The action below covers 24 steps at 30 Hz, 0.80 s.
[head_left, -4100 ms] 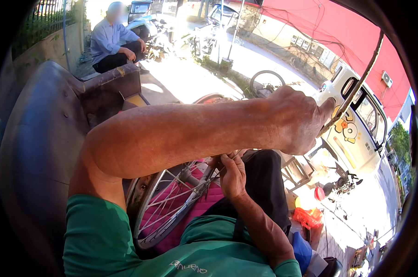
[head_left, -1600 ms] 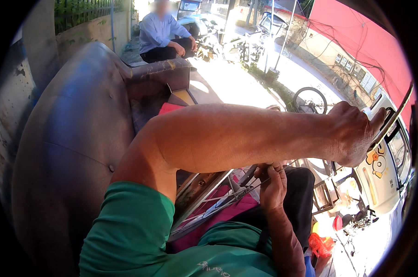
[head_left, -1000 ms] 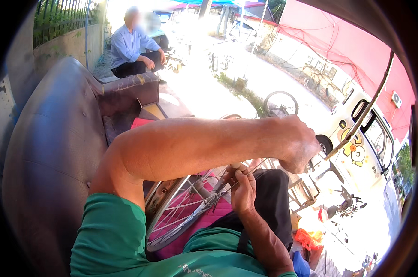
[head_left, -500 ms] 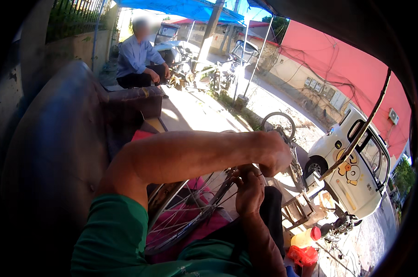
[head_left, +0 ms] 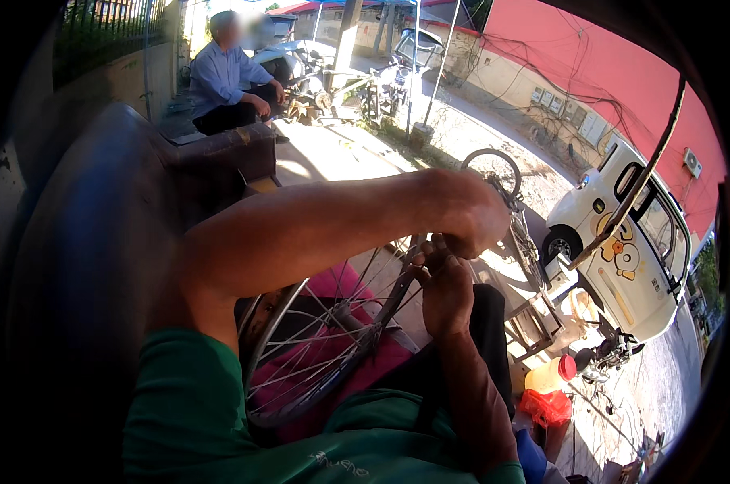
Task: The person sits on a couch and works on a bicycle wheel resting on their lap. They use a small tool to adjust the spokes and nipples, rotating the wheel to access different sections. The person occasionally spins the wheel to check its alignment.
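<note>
Curled fingers of the left hand bend toward its palm, but their tips are hidden from me, so I cannot tell what they hold. Just below I see the right hand, raised, with its thumb and fingers bent together beside the upper right edge of the wheel; I cannot tell whether some small thing is between them. The two hands overlap in my view.

The spoked wheel is tilted over the wearer's lap, and the left forearm crosses before its upper part. Pink cloth shows behind the spokes. On the left side I have a dark sofa; beyond its arm sits a person in a light blue shirt. At right, well apart from the wheel, are a yellow container with red lid, a red plastic bag near it, and, farther, a white van.
</note>
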Each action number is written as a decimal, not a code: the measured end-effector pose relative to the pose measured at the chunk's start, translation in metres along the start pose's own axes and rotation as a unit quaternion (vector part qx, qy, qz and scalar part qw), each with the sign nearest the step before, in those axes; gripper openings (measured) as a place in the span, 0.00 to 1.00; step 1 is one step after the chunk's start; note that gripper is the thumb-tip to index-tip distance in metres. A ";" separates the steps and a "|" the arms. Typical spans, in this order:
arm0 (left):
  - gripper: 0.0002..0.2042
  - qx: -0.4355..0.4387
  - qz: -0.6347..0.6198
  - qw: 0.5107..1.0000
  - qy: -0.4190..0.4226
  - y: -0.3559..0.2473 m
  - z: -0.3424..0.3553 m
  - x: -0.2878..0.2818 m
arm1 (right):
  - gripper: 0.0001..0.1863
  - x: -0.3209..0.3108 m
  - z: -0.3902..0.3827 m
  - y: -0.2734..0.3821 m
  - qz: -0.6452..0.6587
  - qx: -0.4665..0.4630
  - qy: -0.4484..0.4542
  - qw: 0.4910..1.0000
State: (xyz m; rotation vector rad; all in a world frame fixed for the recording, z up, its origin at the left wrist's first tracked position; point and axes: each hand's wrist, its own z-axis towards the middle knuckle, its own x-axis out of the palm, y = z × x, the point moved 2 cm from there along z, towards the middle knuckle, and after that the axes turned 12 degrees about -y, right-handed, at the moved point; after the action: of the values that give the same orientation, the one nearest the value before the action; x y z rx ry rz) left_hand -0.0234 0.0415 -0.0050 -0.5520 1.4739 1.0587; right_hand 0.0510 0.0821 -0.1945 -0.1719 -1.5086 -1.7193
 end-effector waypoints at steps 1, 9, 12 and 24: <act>0.08 -0.025 0.002 1.000 -0.007 0.008 -0.012 0.003 | 0.24 0.009 0.003 -0.006 0.024 0.032 0.020 0.999; 0.10 -0.068 -0.044 0.997 0.017 0.027 -0.013 0.011 | 0.13 0.004 0.017 -0.010 0.042 0.088 -0.062 0.993; 0.10 -0.062 -0.032 0.998 0.004 0.029 -0.015 0.016 | 0.11 0.002 0.019 -0.010 0.044 0.107 -0.050 0.992; 0.07 -0.052 -0.092 0.991 -0.081 0.048 -0.042 0.026 | 0.11 -0.002 0.020 -0.011 0.122 0.177 0.006 0.977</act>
State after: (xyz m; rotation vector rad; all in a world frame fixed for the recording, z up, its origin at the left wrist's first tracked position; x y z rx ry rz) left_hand -0.0901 0.0346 -0.0198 -0.6476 1.2074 1.0154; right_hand 0.0368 0.1003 -0.1988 -0.1526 -1.6813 -1.2372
